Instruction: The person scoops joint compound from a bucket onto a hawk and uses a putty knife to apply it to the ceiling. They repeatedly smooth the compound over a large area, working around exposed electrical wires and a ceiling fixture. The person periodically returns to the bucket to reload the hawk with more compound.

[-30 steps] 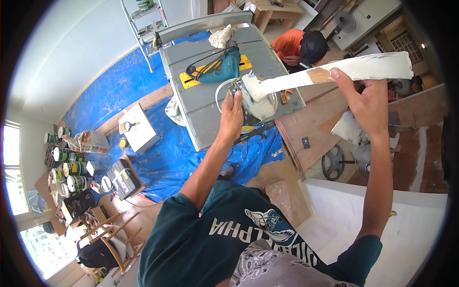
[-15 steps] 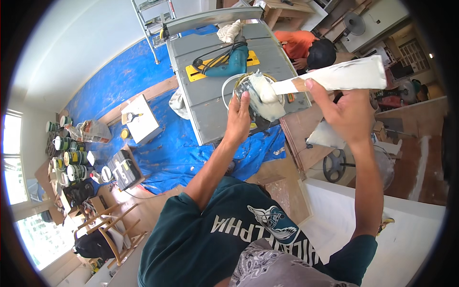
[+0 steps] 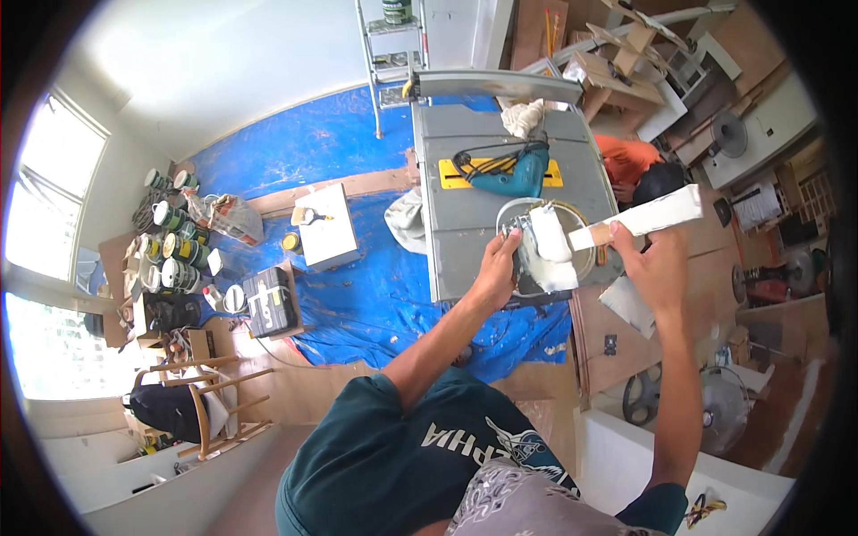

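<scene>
My left hand is closed round the edge of a flat, paste-smeared plate, thickly covered with white paste. My right hand grips a long flat wooden stick, white over most of its length, with bare wood near my thumb. The stick's left end is beside the paste on the plate; I cannot tell whether they touch. Behind the plate, an open round bucket is partly hidden. A teal power tool with its black cord lies on the grey table saw, near a crumpled white cloth.
A person in orange is close by on the right. Blue sheeting covers the floor. A white box with a brush on it stands left, past it several paint cans. A stepladder stands at the back.
My view has swung left, so the table saw and bucket now appear farther right and lower. Both hands keep their holds, and the stick's end has drawn slightly back from the paste.
</scene>
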### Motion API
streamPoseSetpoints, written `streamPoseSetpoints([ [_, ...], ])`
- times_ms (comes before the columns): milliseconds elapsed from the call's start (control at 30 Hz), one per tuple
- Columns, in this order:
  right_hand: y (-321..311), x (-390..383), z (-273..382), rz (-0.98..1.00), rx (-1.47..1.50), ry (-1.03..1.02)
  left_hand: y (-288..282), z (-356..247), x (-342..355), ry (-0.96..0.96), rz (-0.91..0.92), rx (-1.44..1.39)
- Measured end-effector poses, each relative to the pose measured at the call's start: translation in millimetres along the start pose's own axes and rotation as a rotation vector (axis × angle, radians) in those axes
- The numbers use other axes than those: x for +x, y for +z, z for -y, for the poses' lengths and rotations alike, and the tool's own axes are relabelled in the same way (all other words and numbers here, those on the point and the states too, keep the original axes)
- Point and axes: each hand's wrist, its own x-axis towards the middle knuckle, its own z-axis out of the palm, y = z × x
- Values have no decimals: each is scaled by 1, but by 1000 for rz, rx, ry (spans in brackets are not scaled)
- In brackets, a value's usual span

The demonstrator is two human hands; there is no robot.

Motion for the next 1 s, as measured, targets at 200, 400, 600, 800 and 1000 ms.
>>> streamPoseSetpoints([
  [200, 39, -9, -96, 132, 125, 400, 20, -39, -7, -43, -60, 31],
  [400, 6, -131, -158, -600, 1218, 781, 10, -40, 12, -28, -41, 73],
  [600, 138, -402, -267, -902, 1924, 1370, 24, -34, 21, -64, 53, 112],
  [800, 152, -447, -165, -1091, 1892, 1340, 28, -35, 26, -92, 26, 209],
  [1000, 125, -373, -141, -830, 1704, 1157, 49, -45, 29, -62, 68, 326],
])
